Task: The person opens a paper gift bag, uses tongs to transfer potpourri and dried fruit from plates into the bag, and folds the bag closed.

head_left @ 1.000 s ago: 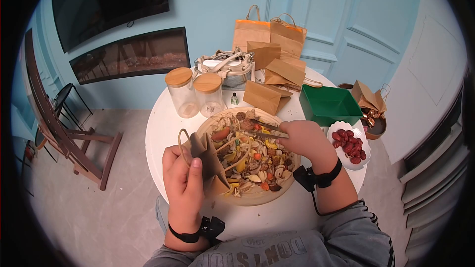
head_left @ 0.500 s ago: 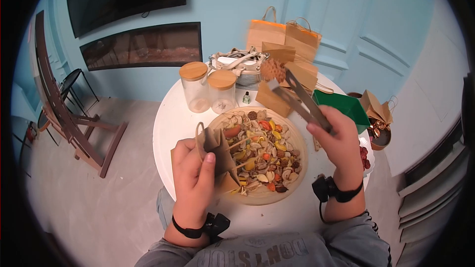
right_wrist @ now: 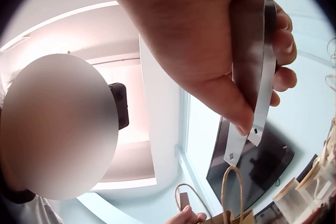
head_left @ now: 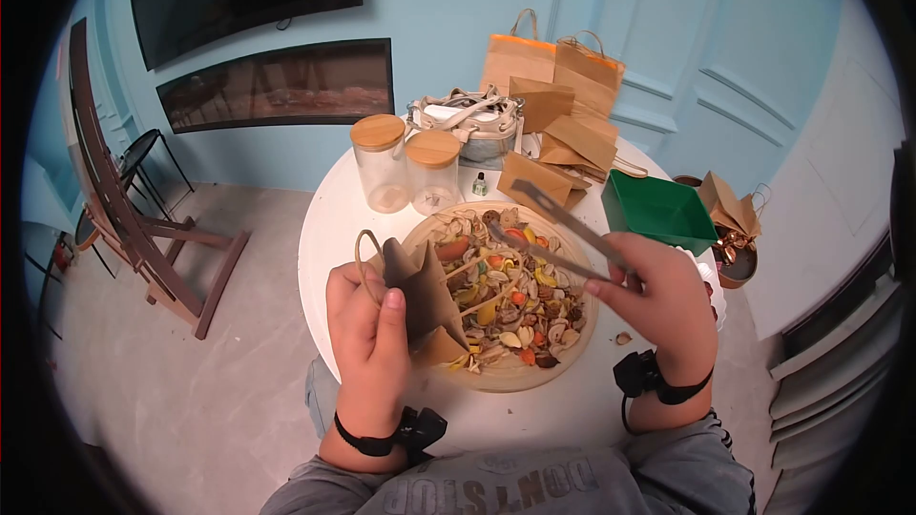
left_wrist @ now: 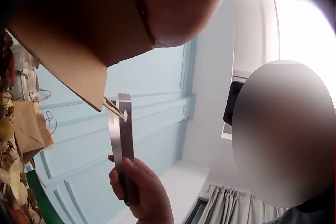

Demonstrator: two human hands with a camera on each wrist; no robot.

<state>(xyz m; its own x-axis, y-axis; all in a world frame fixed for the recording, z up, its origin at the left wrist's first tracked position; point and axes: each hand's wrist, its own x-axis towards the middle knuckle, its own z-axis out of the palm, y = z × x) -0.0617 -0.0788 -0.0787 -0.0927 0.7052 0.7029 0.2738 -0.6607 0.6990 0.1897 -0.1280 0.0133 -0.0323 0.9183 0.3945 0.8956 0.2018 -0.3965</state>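
My left hand (head_left: 370, 334) grips the upper edge of a small brown paper bag (head_left: 425, 298), which leans over the near left side of a round shallow bowl (head_left: 510, 383). Twisted handles stand up from the bag's mouth, and its inside is mostly hidden. Dried flowers, slices and pods (head_left: 520, 334) in brown, yellow and orange fill the bowl. Metal tongs (head_left: 569, 220) are held in my right hand (head_left: 660, 288) over the bowl's right side. Their arms are spread, with nothing between the tips. The left wrist view shows the notched tips of the tongs (left_wrist: 126, 129) close beyond the bag.
Two glass jars with wooden lids (head_left: 379, 167), a small bottle (head_left: 480, 184) and a handbag (head_left: 468, 119) stand behind the bowl. Paper bags (head_left: 544, 100) crowd the back. A green tray (head_left: 658, 215) stands at the right, with a white plate (head_left: 719, 313) partly hidden by my arm.
The tongs lifted a brown ball-shaped piece out of the bowl; now they are lower, further left and spread, without it. The left hand keeps its hold on the bag.
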